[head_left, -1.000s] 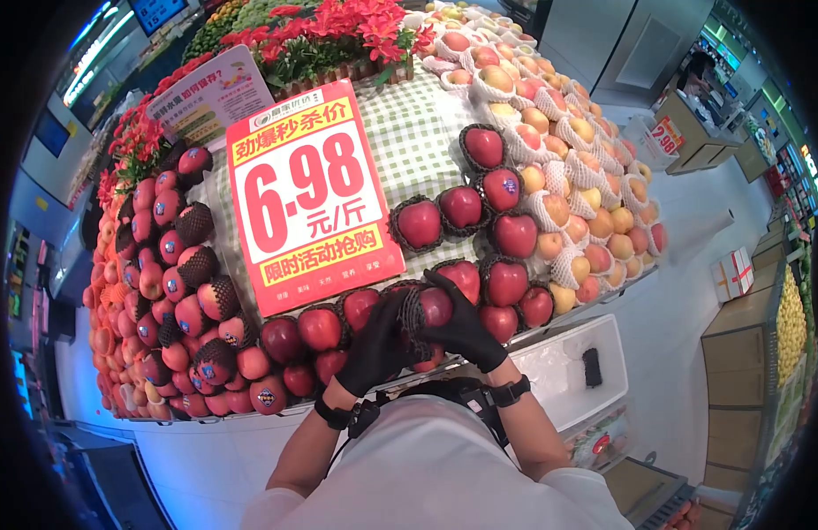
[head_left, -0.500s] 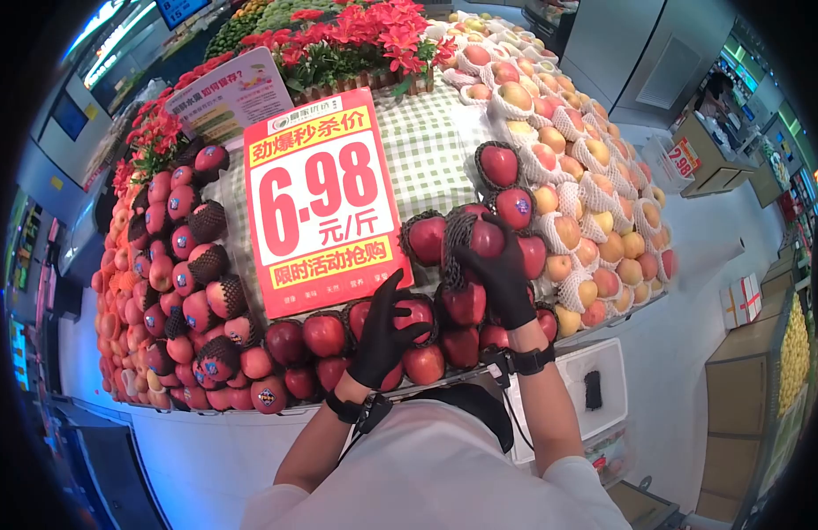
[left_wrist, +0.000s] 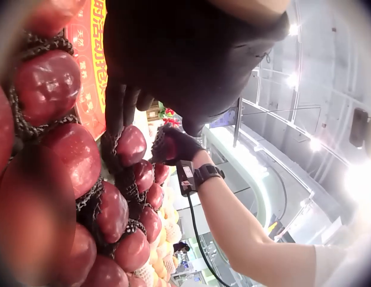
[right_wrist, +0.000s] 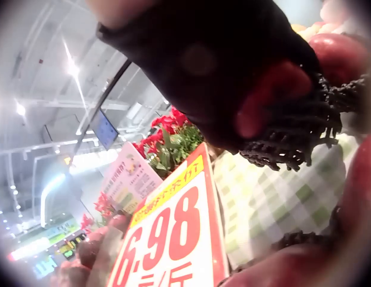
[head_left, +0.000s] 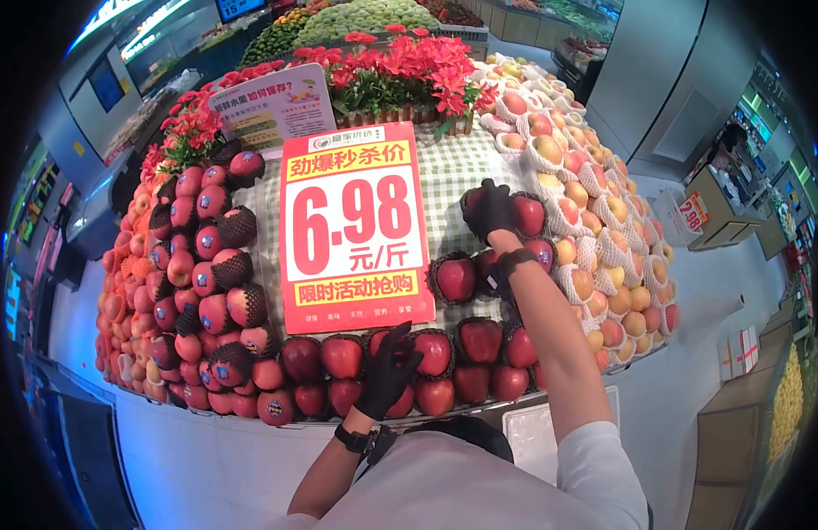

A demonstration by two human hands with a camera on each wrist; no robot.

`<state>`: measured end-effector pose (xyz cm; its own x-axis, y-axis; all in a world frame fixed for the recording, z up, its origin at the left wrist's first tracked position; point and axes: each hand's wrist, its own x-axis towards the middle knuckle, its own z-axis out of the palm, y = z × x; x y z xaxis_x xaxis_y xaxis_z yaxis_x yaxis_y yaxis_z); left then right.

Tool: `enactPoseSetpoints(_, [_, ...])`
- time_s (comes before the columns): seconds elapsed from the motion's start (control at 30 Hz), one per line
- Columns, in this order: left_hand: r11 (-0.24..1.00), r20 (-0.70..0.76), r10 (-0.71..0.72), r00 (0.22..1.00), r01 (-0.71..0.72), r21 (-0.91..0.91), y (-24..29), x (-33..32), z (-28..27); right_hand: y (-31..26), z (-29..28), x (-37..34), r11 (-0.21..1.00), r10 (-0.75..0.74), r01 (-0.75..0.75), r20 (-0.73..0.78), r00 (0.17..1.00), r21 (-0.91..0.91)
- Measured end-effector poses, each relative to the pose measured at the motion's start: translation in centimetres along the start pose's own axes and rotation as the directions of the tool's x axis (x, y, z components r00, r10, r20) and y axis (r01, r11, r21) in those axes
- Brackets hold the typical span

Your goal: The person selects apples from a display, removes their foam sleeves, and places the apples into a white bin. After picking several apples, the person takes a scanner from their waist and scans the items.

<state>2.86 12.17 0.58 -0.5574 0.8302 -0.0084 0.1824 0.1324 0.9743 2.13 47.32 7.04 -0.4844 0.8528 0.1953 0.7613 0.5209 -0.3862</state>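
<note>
My right hand (head_left: 490, 210), black-gloved, grips a dark red apple (right_wrist: 281, 89) in a black foam net at the top of the right-hand column, left of another netted apple (head_left: 527, 215). In the left wrist view, that hand (left_wrist: 181, 145) shows beyond the apples with the netted fruit. My left hand (head_left: 389, 371), also gloved, is at the front rows, its fingers extended beside a netted apple (head_left: 433, 352); whether they touch it is unclear. Green-checked cloth (head_left: 449, 177) lies between the apples and a red-and-yellow price sign (head_left: 356, 225).
Paler fruit in white nets (head_left: 594, 221) is heaped on the right, and smaller red apples (head_left: 188, 265) on the left. Red flowers (head_left: 400, 71) and an information card (head_left: 276, 108) stand along the back. A white box (head_left: 533, 433) is below the front edge.
The right hand has moved away from the left, over the front rows and up the right side, carrying a netted apple. The left hand has let go of it and stayed near the front.
</note>
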Motion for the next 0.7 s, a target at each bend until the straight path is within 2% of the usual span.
enactPoseSetpoints(0.03, [1.000, -0.021, 0.023, 1.000, -0.023, 0.002, -0.1, 0.0, -0.1, 0.0, 0.2, -0.1, 0.999, 0.014, -0.014, -0.001, 1.000, -0.044])
enactPoseSetpoints(0.17, [0.995, -0.033, -0.047, 0.998, 0.043, -0.091, -1.3, -0.3, -0.7, -0.5, 1.6, 0.1, 0.964, 0.082, -0.060, 0.075, 0.994, -0.259])
enactPoseSetpoints(0.27, [0.992, -0.023, -0.024, 0.999, 0.021, -0.121, -1.7, -0.6, -0.8, -1.0, 1.5, -0.1, 0.955, 0.127, -0.099, 0.083, 0.988, -0.280])
enactPoseSetpoints(0.37, [0.988, 0.003, -0.047, 0.999, 0.047, -0.147, -1.9, -0.6, -1.1, -1.0, 0.8, -0.4, 0.953, 0.125, -0.109, 0.038, 0.991, -0.284])
enactPoseSetpoints(0.43, [0.975, 0.045, -0.099, 0.994, 0.106, -0.196, -2.3, -0.6, -1.4, -0.8, 0.4, -0.6, 0.964, 0.097, -0.070, 0.094, 0.991, -0.257])
enactPoseSetpoints(0.53, [0.992, -0.025, 0.001, 1.000, -0.004, -0.126, -2.0, -0.6, -1.3, -0.2, -0.5, -1.3, 0.979, 0.079, -0.055, 0.119, 0.990, -0.195])
enactPoseSetpoints(0.67, [0.992, -0.012, -0.019, 1.000, 0.018, -0.127, -1.9, -0.5, -1.0, 1.8, -2.1, -1.7, 0.993, 0.045, -0.026, 0.159, 0.986, -0.116])
enactPoseSetpoints(0.7, [0.994, -0.006, -0.009, 1.000, 0.008, -0.105, -1.7, -0.4, -0.9, 3.5, -1.6, -1.6, 0.997, -0.039, 0.043, 0.060, 0.997, -0.069])
